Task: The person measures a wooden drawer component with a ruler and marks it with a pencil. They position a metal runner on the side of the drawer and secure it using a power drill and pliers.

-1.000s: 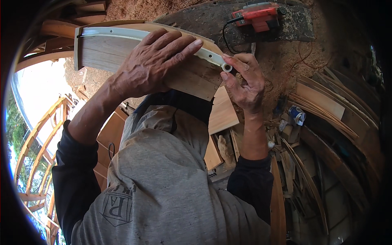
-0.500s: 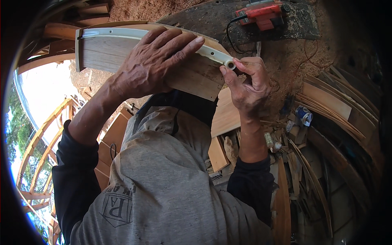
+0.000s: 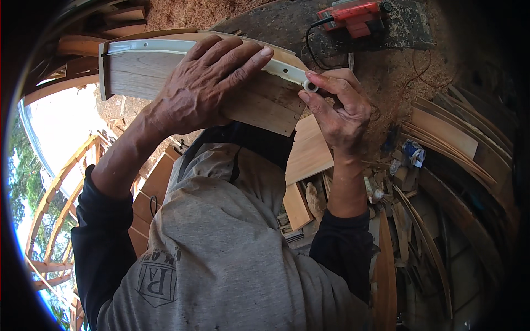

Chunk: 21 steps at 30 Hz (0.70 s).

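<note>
Left hand: the left hand (image 3: 207, 83) lies palm down on the curved wooden board (image 3: 259, 105), fingers spread wide and flat, their tips reaching over the white strip (image 3: 165, 46) along the board's upper edge — it presses rather than grasps.
Right hand: the right hand (image 3: 339, 110) sits at the board's right end, thumb and forefinger pinched narrow around the small round end of the white strip, the other fingers curled in.
Board: pale planks joined into 1 arched piece, held up in front of the person's chest between the 2 hands, its left end cut square, its right lower corner just above the grey hooded top (image 3: 221, 243).
White strip: it follows the top curve of the board from the left corner to the right hand, touching the wood along its length.
Power tool: a red power tool (image 3: 356, 15) with a black cable rests on a dark slab at the top, well apart from both hands.
Ground: sawdust (image 3: 397, 77) spreads below the slab; thin wood strips and offcuts (image 3: 441, 132) lie piled to the right — curved timber frames (image 3: 55, 193) stand at the left.
</note>
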Each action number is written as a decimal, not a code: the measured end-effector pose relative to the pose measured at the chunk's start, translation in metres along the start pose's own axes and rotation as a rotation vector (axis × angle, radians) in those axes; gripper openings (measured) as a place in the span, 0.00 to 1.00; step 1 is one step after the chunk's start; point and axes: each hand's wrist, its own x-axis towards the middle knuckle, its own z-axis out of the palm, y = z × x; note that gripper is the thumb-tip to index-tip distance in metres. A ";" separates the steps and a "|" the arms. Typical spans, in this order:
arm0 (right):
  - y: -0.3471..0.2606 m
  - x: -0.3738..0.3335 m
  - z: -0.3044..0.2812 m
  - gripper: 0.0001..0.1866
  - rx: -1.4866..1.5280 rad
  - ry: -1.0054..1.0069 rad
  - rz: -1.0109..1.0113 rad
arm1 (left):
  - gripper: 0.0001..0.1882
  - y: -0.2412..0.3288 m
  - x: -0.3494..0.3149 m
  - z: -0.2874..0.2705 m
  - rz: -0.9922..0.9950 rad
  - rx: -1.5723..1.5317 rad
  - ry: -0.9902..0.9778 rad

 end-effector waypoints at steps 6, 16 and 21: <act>0.013 -0.011 0.018 0.19 0.005 0.171 -0.052 | 0.68 -0.001 -0.002 0.002 0.003 0.009 -0.021; 0.002 0.007 -0.008 0.16 -0.101 -0.113 -0.071 | 0.69 -0.002 -0.002 0.000 0.003 0.003 -0.034; 0.005 -0.005 0.001 0.16 -0.032 0.033 -0.061 | 0.69 -0.003 -0.003 0.004 0.003 -0.007 -0.013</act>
